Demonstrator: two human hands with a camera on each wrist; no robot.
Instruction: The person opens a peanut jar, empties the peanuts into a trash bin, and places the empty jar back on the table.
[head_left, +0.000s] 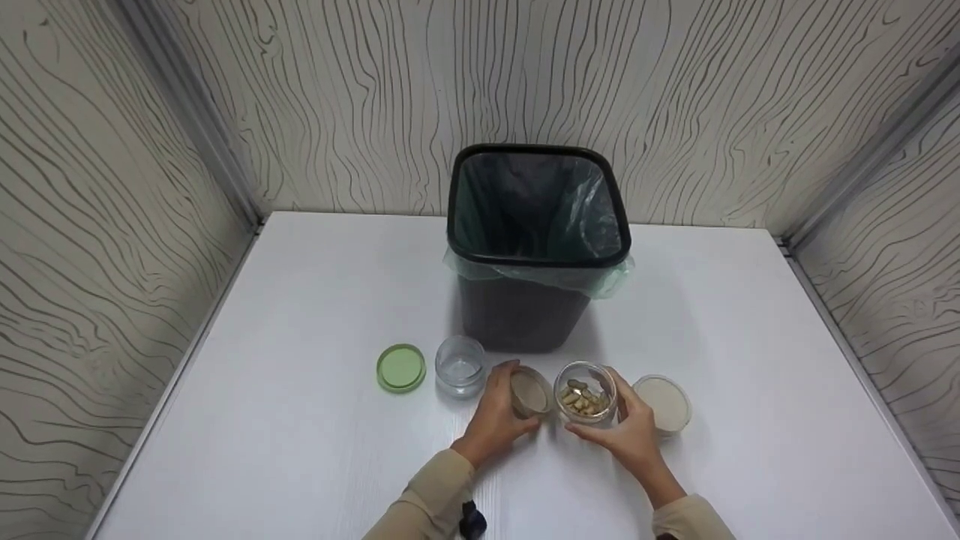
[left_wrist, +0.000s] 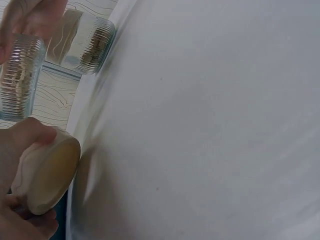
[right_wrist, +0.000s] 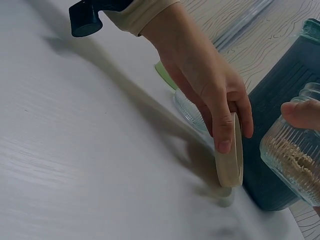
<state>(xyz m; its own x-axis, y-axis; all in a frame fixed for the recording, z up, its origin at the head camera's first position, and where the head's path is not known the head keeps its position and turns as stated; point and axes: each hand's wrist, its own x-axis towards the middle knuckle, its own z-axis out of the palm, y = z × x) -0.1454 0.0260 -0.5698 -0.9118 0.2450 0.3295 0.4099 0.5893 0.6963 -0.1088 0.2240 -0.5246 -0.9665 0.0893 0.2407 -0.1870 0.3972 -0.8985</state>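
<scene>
My left hand [head_left: 493, 420] grips a round beige lid [head_left: 531, 393] by its rim, tilted on its edge just above the table. Beside it, my right hand [head_left: 634, 439] holds a ribbed glass jar [head_left: 586, 370] with no lid on. Tan pieces that look like peanuts [head_left: 583, 403] lie in the bottom of this jar. In the left wrist view the ribbed jar [left_wrist: 22, 75] appears at the upper left, apart from the lid [left_wrist: 54, 175]. In the right wrist view the thumb [right_wrist: 302, 114] presses on the jar's side.
A second jar with a beige lid [head_left: 663, 405] stands right of my right hand; the left wrist view shows brownish contents. An open glass jar [head_left: 460, 367] and a green lid [head_left: 401, 368] sit to the left. Behind stands a black bin [head_left: 521, 315] with a plastic liner.
</scene>
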